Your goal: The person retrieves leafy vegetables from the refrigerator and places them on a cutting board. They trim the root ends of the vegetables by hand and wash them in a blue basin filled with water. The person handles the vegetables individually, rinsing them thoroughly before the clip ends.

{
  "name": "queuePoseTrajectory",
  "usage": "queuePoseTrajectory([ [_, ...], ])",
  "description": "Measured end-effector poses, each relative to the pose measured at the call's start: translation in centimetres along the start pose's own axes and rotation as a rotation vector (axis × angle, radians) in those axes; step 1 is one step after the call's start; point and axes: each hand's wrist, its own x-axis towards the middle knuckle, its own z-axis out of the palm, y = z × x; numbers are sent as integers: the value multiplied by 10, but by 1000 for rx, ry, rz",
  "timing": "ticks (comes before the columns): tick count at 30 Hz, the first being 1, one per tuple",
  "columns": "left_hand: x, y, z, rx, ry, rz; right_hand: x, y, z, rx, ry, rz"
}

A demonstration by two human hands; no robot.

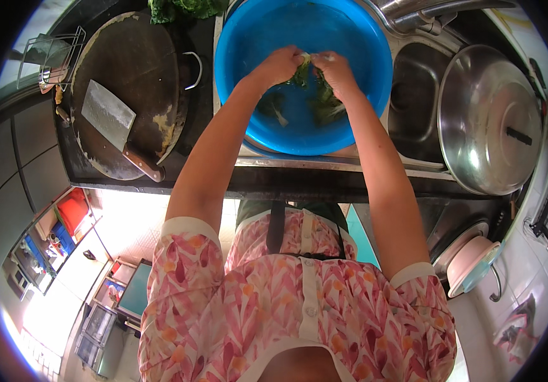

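Note:
A large blue plastic basin with water in it stands over the steel sink before me. Above the water, my left hand and my right hand face each other, fingertips close together. Both grip pieces of a leafy green vegetable, pale at the stem end between the fingers. Whether the two hands share one piece cannot be made out. More green leaves lie in the water below my right hand, and a smaller leaf piece with a white stem floats nearer the left.
Left of the basin, a cleaver lies on a round chopping board, handle toward me. Leafy greens sit behind it. A second sink bowl, a big metal lid and a faucet are on the right.

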Motion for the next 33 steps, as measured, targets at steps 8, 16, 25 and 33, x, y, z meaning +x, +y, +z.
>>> queuePoseTrajectory([
  [8,-2,0,7,-409,-21,-7,-1,-11,-3,107,-80,6],
  [16,-3,6,-17,-705,-341,-44,-11,-37,-37,266,-464,185],
  [25,9,-1,18,-579,97,-225,-7,-26,-18,166,-326,186],
  [33,-3,-2,3,-559,-271,-49,-2,-19,-31,196,-429,144],
])
